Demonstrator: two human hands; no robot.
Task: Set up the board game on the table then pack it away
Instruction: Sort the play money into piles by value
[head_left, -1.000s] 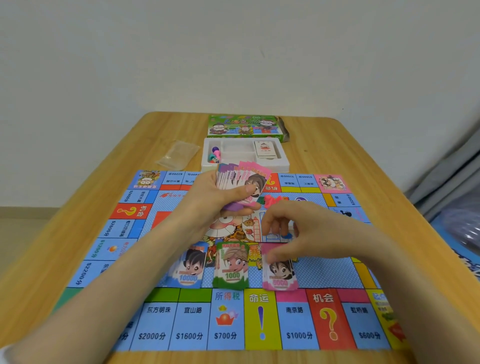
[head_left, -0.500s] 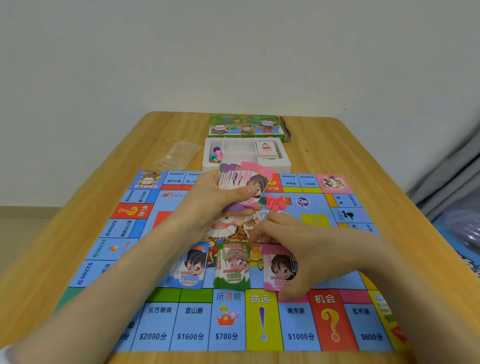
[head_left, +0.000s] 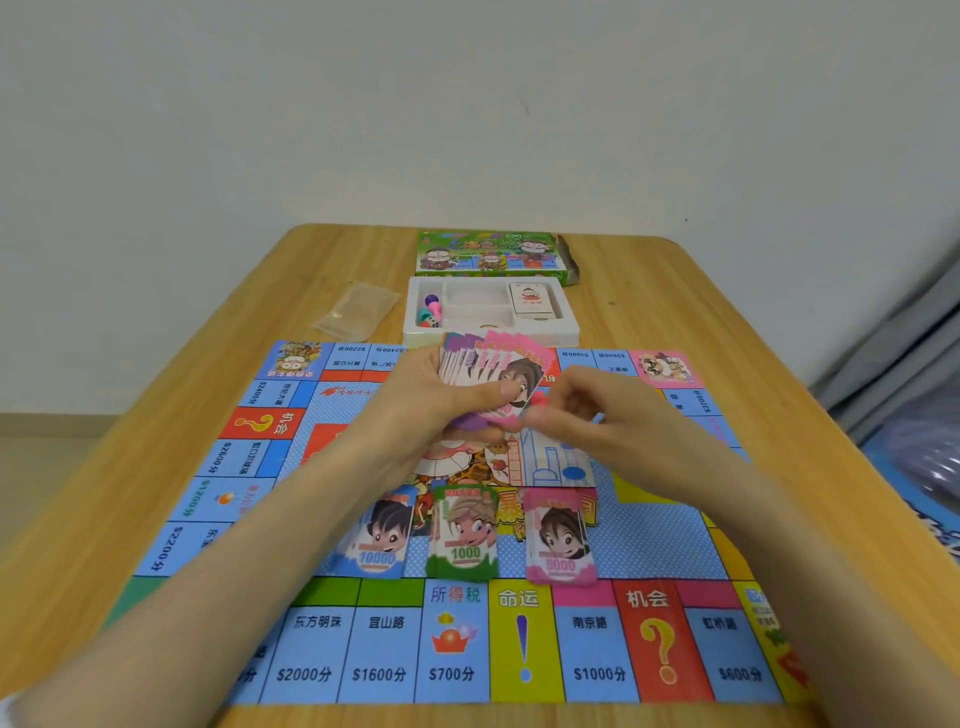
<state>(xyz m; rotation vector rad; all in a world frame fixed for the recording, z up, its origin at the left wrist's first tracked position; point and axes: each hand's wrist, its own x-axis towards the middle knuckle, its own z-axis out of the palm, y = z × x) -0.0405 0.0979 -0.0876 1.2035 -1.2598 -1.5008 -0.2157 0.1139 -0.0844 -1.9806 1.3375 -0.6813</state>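
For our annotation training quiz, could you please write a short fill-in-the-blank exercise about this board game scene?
1. The right hand is beside the fanned notes, which the ____ hand grips.
2. The green pile, in the middle of three piles on the board, is marked ____.
3. In the white tray, the coloured pawns lie in the ____ compartment.
4. The pile marked 5000 is coloured ____.
Missing words: left; 1000; left; pink.
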